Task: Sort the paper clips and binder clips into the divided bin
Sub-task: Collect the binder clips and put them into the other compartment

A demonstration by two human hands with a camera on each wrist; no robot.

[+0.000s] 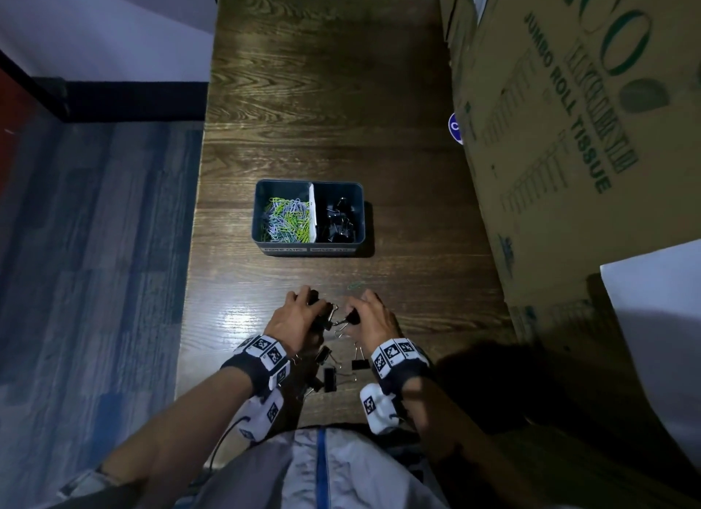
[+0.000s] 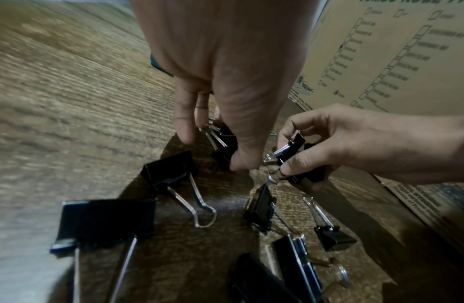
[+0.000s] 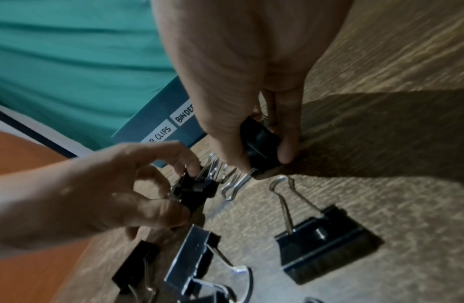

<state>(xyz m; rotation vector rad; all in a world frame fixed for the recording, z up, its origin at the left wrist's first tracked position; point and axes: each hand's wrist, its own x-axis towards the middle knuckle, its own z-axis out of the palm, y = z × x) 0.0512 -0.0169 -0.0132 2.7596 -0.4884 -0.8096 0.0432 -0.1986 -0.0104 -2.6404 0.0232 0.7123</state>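
Observation:
The dark blue divided bin [image 1: 261, 190] stands mid-table, with coloured paper clips [image 1: 284, 220] in its left half and black binder clips [image 1: 335, 220] in its right half. Near the front edge, my left hand [image 1: 315, 304] grips a black binder clip [image 2: 226, 141] between thumb and fingers. Close beside it, my right hand [image 1: 354, 316] pinches another black binder clip [image 3: 261, 143]. Several loose binder clips [image 1: 330, 377] lie on the wood between my wrists. One green paper clip [image 1: 354, 286] lies just beyond my right hand.
A large cardboard box [image 1: 569, 129] printed "JUMBO ROLL TISSUE" runs along the table's right side, with white sheets [image 1: 660, 319] leaning in front of it. The table's left edge [image 1: 197, 224] drops to a blue floor. Bare wood lies between my hands and the bin.

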